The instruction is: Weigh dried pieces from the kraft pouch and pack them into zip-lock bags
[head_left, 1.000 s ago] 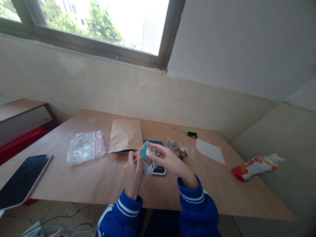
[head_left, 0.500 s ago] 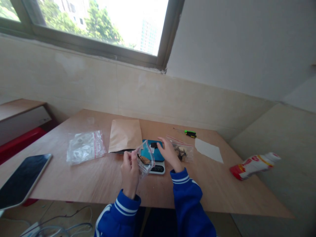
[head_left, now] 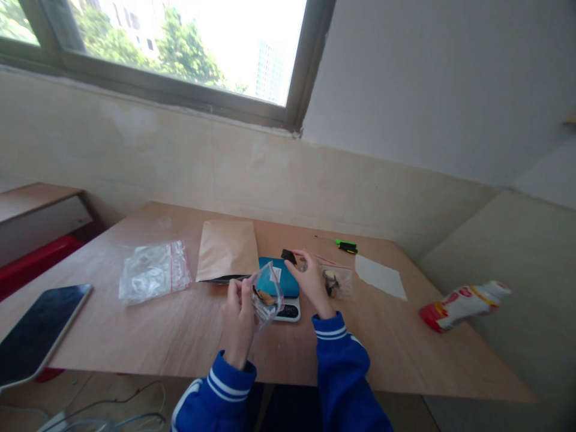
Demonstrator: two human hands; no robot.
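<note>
My left hand [head_left: 238, 321] is closed on the edge of a clear zip bag [head_left: 273, 282], which hangs tilted with its mouth apart. Dried brown pieces [head_left: 264, 296] lie inside it. Behind the bag stands a small kitchen scale [head_left: 283, 276] with a blue top and a white front, partly covered by the bag. My right hand [head_left: 311, 282] pinches a small black piece [head_left: 288, 257] between thumb and fingers, over the scale's back right corner. Beside that hand, a second clear zip bag [head_left: 344, 281] with dried pieces lies on the table, partly hidden by the hand.
A brown paper pouch [head_left: 228, 247] and clear plastic bags [head_left: 150, 273] lie on the left. A tablet [head_left: 40, 330] rests at the table's left edge. Rightward are screwdrivers [head_left: 346, 245], white paper [head_left: 381, 277] and a tipped red-and-white bottle [head_left: 461, 306].
The black piece was down on the scale's top; my right hand now has it, lifted and slightly to the right. My left hand with the zip bag has barely moved.
</note>
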